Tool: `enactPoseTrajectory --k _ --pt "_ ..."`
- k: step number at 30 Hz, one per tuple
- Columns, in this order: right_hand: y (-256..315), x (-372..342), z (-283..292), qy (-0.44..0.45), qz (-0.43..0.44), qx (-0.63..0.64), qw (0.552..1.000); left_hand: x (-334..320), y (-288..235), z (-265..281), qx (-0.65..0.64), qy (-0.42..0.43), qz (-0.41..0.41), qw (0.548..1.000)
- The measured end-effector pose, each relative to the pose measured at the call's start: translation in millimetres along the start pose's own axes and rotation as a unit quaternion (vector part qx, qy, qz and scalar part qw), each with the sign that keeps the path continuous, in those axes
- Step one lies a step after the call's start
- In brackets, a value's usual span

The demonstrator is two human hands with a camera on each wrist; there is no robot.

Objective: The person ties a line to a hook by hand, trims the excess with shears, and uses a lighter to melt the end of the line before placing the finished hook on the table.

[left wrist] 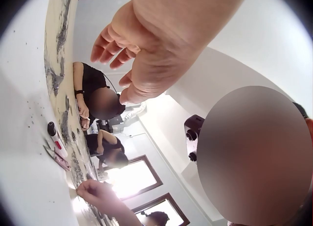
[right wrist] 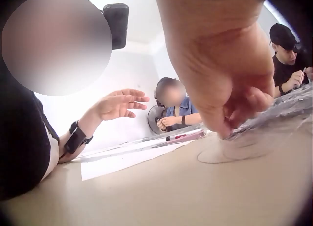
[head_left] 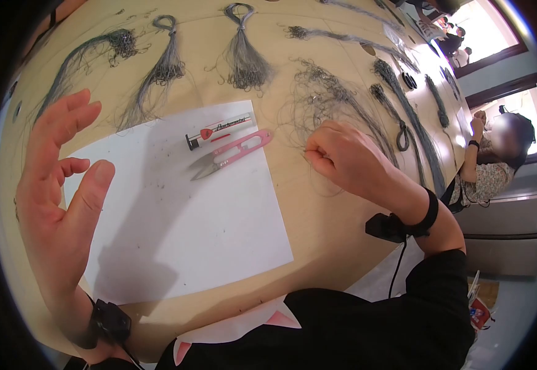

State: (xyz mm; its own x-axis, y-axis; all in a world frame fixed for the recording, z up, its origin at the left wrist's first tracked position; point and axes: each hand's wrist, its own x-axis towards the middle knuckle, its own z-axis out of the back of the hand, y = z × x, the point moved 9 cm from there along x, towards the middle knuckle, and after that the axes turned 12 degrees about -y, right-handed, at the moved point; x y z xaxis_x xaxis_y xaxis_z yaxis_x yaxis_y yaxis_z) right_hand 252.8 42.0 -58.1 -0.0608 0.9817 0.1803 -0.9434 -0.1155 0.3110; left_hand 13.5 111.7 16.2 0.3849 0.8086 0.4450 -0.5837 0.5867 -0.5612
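My right hand [head_left: 348, 154] is at the near end of a loose tangle of dark, wiry strands [head_left: 330, 92], its thumb and fingertips pinched together. In the right wrist view the hand [right wrist: 230, 84] touches down by the strands, and a thin loop [right wrist: 215, 160] curves over the table beside it. My left hand [head_left: 62, 185] is raised over the left edge of a white sheet [head_left: 219, 228], fingers apart and holding nothing. On the sheet's upper right lie pink-handled thread snips [head_left: 237, 150] and, just above them, a small marker-like tube [head_left: 222, 129].
Looped bundles of strands [head_left: 237, 55] [head_left: 168, 68] lie along the far side, with a darker bundle [head_left: 96, 43] at the left. More bundles [head_left: 404, 98] lie at the right. A person [head_left: 490, 154] sits at the table's right side. Dark specks dot the sheet.
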Motion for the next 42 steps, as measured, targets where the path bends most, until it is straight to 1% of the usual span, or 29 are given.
enactPoseTrajectory --k 2,4,7,11,13,16,19,23,25,27,28,32,34,35,37,38,40,41,42 --pt "-1 3 -2 0.012 0.002 -0.005 1.0 0 1 0 -0.001 0.002 -0.003 1.0" --pt "3 6 -7 0.045 0.029 -0.034 0.998 -1 0 -1 -0.002 0.006 -0.006 1.0" --pt "3 7 -12 0.061 0.029 -0.052 0.996 -1 -5 -1 0.0 0.006 -0.016 1.0" --pt "6 12 -6 0.073 0.024 -0.057 0.995 -1 -4 -2 -0.008 0.011 0.002 1.0" --pt "-6 11 6 0.112 -0.09 -0.024 0.989 -2 -3 -2 -0.017 0.011 0.006 1.0" --pt "-7 12 22 0.096 -0.077 0.0 0.992 -2 -5 -4 -0.02 0.008 0.015 1.0" --pt "-10 12 31 0.072 -0.08 -0.008 0.994 -3 -7 -4 -0.031 0.001 0.016 0.999" --pt "-10 18 44 0.069 -0.065 0.025 0.995 -4 -9 -5 -0.046 0.005 0.023 0.999" --pt "-12 17 44 0.108 -0.15 0.1 0.978 -5 -12 -8 -0.057 0.005 0.023 0.998" --pt "-11 20 45 0.105 -0.14 0.114 0.978 -6 -17 -10 -0.079 -0.011 0.018 0.997" --pt "-10 21 44 0.105 -0.129 0.128 0.978 -7 -18 -12 -0.077 -0.01 0.014 0.997" --pt "-13 20 38 0.103 -0.138 0.184 0.968 -11 -20 -20 -0.109 0.007 0.017 0.994" --pt "-12 22 46 0.065 -0.13 0.192 0.97 -11 -21 -23 -0.114 0.01 0.018 0.993" --pt "-12 22 48 0.062 -0.13 0.195 0.97 -12 -21 -25 -0.115 0.013 0.017 0.993" --pt "8 26 64 0.006 0.017 0.102 0.995 -13 -22 -29 -0.112 0.018 0.013 0.993" --pt "13 27 67 0.003 0.018 0.105 0.994 -14 -23 -33 -0.129 0.029 0.013 0.991" --pt "42 27 82 -0.039 0.098 0.076 0.991 -16 -23 -37 -0.162 0.04 0.006 0.986" --pt "48 29 85 -0.042 0.101 0.081 0.991 -16 -22 -38 -0.156 0.039 0.005 0.987" --pt "61 30 91 -0.068 0.143 0.071 0.985 -17 -23 -38 -0.186 0.04 0.007 0.982"
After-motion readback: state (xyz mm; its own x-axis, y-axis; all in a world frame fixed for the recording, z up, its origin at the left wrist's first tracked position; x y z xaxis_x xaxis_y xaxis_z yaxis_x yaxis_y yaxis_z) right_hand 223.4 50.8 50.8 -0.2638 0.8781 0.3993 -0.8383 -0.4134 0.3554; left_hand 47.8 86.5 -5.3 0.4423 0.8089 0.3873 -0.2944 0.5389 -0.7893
